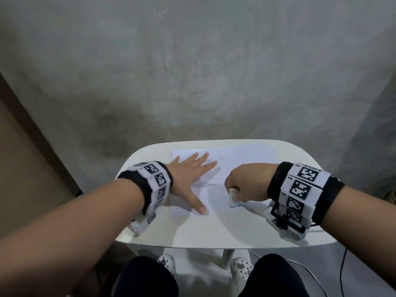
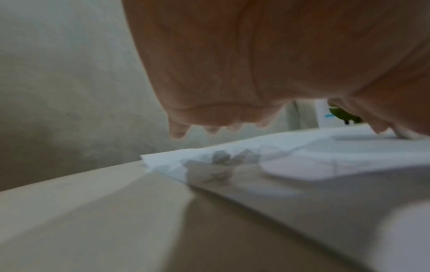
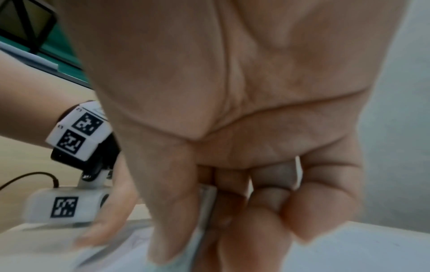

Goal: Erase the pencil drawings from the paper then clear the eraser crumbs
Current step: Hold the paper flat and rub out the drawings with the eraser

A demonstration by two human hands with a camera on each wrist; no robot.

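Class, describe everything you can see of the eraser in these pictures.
The eraser is a small, pale block with a bluish tint at its lower end. The right hand grips it with curled fingers, so only one end shows. That end points down at the white paper near its front edge; whether it touches is unclear.

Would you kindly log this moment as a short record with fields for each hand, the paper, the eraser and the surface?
left hand: flat, fingers spread, pressing on the paper
right hand: fisted, grips the eraser
eraser: white, lower end at the paper's near edge
paper: white sheet, faint pencil marks near the far middle
table: small, white, rounded corners
crumbs: none discernible
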